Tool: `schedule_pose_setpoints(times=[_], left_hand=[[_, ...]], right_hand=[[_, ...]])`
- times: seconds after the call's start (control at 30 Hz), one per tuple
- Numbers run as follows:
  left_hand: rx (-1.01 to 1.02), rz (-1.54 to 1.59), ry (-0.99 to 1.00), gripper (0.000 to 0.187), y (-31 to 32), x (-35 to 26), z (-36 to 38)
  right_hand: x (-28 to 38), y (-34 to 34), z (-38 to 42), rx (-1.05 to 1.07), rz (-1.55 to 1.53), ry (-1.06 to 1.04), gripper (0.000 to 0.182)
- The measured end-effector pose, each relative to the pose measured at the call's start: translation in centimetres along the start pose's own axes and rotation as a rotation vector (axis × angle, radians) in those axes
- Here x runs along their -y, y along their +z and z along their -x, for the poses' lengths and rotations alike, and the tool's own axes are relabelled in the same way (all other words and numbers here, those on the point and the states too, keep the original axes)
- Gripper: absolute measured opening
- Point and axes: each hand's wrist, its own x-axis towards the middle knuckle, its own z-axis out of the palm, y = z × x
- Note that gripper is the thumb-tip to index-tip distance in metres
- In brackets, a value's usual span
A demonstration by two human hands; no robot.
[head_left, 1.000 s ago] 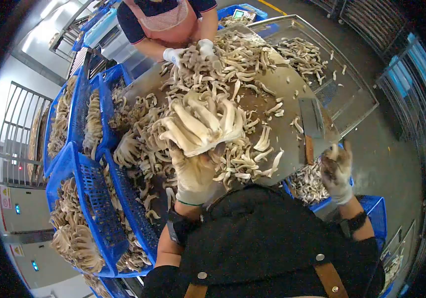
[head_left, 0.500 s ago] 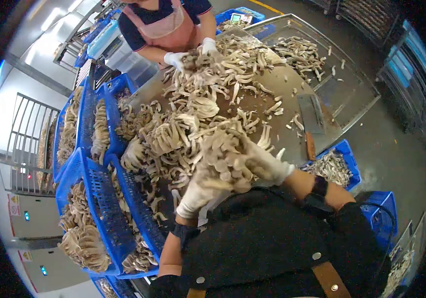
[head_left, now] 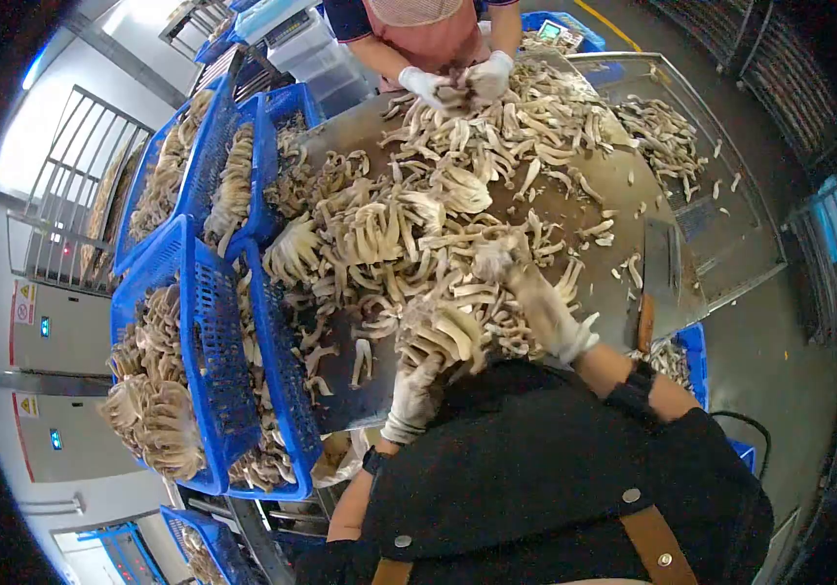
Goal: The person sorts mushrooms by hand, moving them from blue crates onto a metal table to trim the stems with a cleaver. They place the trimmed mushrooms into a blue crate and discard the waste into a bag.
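Observation:
My left hand [head_left: 411, 402], in a white glove, grips a mushroom cluster [head_left: 446, 336] from below, stems fanned upward, close in front of the black apron. My right hand [head_left: 547, 314], also gloved and smeared by motion, reaches over the pile with its fingers around a smaller, blurred mushroom clump [head_left: 496, 257]. Beneath and beyond both hands, loose mushrooms [head_left: 369, 234] are heaped across the metal table [head_left: 340, 132]. To the right of my right hand lies a cleaver [head_left: 646, 317] with a wooden handle and a broad blade.
Blue baskets [head_left: 218, 361] of mushrooms line the left side. Across the table a person's gloved hands [head_left: 457, 86] hold mushrooms. More mushrooms [head_left: 660, 141] lie on a framed metal tray [head_left: 745, 229] at right. Another blue basket [head_left: 695, 356] stands below the table's right edge.
The large cluster that both hands held together is now apart: my left hand keeps one part low, while my right hand has moved away over the pile. The view has shifted.

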Motion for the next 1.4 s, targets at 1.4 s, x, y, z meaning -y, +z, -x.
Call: schedule_pose_setpoints(times=[1.4], left_hand=[[0.008, -0.216, 0.047, 0.029, -0.4, -1.6, -5.8]], right_hand=[[1.5, 2.9, -6.4, 0.512, 0.678, -0.049, 0.055]])
